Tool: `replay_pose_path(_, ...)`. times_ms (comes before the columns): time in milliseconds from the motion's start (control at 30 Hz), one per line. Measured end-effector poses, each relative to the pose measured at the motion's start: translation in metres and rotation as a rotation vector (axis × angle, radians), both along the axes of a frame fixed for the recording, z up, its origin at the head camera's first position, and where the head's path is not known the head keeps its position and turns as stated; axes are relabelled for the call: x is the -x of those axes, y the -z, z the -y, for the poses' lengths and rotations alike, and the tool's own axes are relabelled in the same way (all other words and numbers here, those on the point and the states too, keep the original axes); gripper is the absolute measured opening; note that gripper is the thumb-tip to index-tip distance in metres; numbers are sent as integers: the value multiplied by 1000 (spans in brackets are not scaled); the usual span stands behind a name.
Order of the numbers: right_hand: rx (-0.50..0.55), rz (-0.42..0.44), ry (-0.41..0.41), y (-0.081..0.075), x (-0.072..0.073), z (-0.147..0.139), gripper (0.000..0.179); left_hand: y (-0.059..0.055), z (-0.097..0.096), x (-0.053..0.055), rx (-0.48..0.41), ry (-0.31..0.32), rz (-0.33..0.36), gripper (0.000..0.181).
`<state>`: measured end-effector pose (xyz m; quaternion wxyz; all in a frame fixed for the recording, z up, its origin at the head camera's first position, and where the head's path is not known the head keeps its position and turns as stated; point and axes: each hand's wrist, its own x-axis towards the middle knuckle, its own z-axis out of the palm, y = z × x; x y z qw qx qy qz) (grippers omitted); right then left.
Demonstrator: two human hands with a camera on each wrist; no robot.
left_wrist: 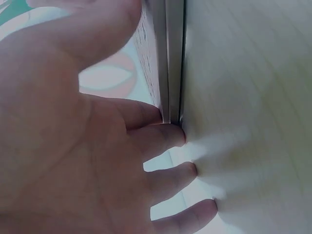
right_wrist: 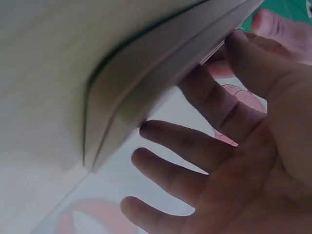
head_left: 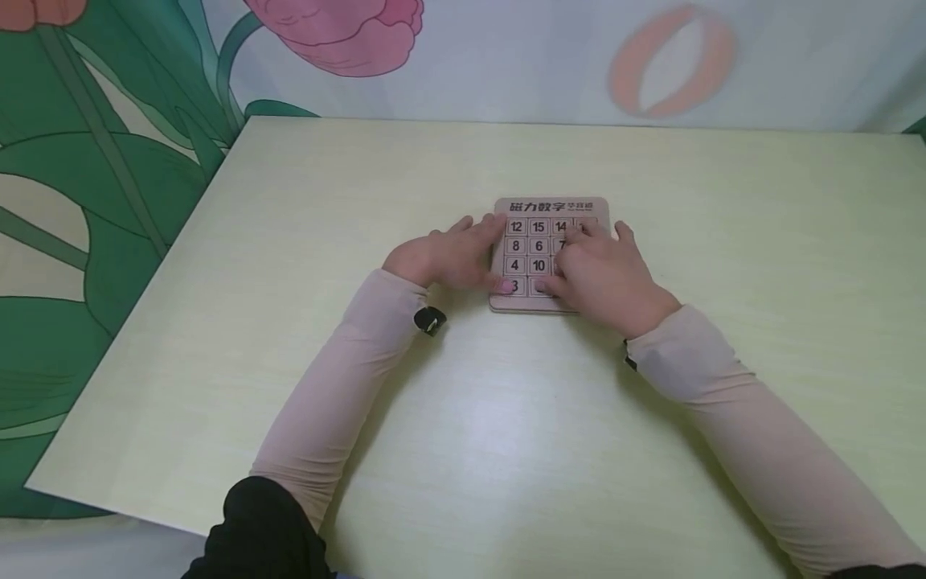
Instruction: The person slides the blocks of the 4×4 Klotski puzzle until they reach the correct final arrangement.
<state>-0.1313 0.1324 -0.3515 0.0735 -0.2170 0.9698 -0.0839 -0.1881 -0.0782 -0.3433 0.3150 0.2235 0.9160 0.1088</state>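
A number slide puzzle point(head_left: 538, 246) lies flat on the table, its tiles showing 12, 15, 14, 8, 6 and others. My left hand point(head_left: 459, 256) rests along its left side, thumb on the lower-left tiles and index finger near the upper-left corner. Seen from the left wrist, nearly straight fingers point(left_wrist: 161, 136) touch the puzzle's side edge point(left_wrist: 163, 58) and reach down to the tabletop. Over the right-hand tiles, my right hand point(head_left: 611, 277) touches the face with thumb and index finger, hiding several numbers. Its other fingers point(right_wrist: 180, 141) spread beside the puzzle's edge point(right_wrist: 141, 73).
The pale wooden table point(head_left: 289, 185) extends around the puzzle. Behind it hangs a backdrop point(head_left: 492, 64) printed with flowers and green leaves. A small black device point(head_left: 430, 320) sits at the left wrist, over a light sleeve point(head_left: 333, 394).
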Motion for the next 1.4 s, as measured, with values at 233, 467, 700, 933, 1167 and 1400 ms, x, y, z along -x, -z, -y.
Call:
replay_pose_path(233, 19, 43, 15, -8, 0, -5, 17, 1, -1, -1, 9, -4, -22, 99)
replay_pose_path(467, 3, 183, 127, -13, 3, -18, 48, 1, -3, 0, -1, 2, -15, 101)
replay_pose_path(700, -26, 264, 103, -11, 9, -21, 74, 4, -10, -1, -11, -13, -63, 100)
replay_pose_path(933, -23, 267, 46, -11, 11, -21, 73, 8, -25, -18, 103, -21, -228, 106)
replay_pose_path(1167, -5, 253, 30, -11, 10, -24, 70, 4, -25, -20, 97, -23, -257, 99)
replay_pose_path(1400, -11, 264, 31, -10, 10, -26, 72, 4, -20, -13, 63, -33, -277, 61)
